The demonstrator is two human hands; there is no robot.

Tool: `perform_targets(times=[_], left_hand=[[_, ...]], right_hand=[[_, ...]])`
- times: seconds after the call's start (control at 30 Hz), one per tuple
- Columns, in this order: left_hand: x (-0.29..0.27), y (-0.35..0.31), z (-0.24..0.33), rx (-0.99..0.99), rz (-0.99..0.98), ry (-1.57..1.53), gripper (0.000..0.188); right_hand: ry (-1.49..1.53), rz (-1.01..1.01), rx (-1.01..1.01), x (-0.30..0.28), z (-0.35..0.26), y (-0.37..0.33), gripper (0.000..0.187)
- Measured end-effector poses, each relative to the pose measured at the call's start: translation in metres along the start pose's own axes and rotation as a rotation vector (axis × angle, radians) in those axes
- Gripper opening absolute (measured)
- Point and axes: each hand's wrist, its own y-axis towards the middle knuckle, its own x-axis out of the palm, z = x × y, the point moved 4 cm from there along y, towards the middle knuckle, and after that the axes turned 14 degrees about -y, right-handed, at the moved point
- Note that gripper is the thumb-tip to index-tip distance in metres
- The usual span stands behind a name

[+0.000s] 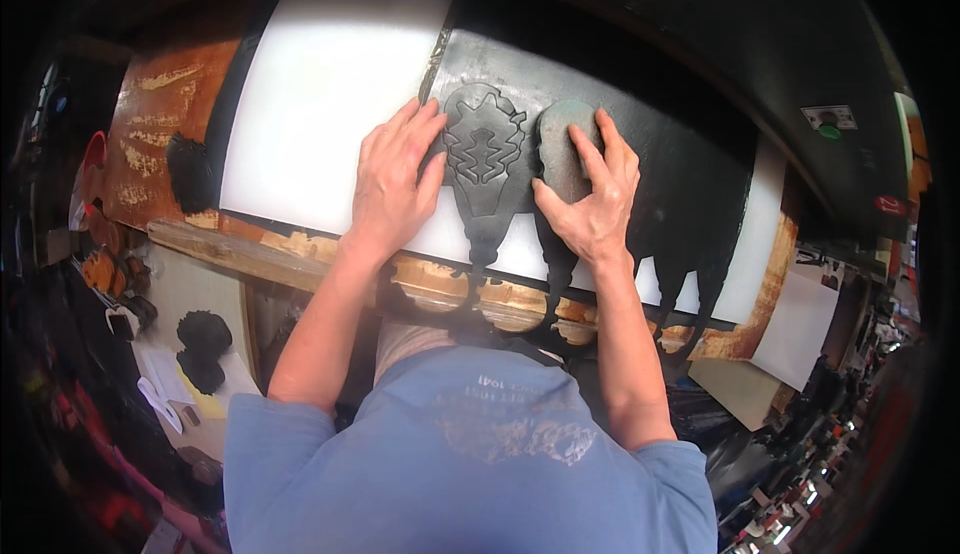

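A black sheet (670,174), looking like rubber, lies over a white board (310,104), with strips of it hanging past the near edge. Towards its left side is a sole-shaped patterned piece (485,154) with jagged zigzag lines; whether it is cut from the sheet or lies on top, I cannot tell. My left hand (395,179) rests beside it, fingers stretched out, the tips at its left edge. Just right of it sits a smooth grey sole-shaped block (566,144). My right hand (597,199) grips this block, thumb on its near left side and fingers over its right side.
A dark machine body with a green button (829,131) overhangs the far right. A worn wooden rail (240,254) runs along the near edge. At lower left, dark cut pieces (203,339) and scissors (160,404) lie on a side table. A white panel (797,329) stands at right.
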Motion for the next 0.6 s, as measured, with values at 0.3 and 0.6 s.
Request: perform_targets(times=[0.3,0.6], left_hand=[[0.011,-0.006,-0.002,-0.021,-0.014,-0.067,0.041],[0.014,-0.082,0.083,-0.002,-0.152,-0.528,0.007]], right_hand=[[-0.001,-0.024,0.030,0.005,0.009,-0.014,0.072],[0.242,0.234,0.136,-0.035,0.040,-0.029,0.058]])
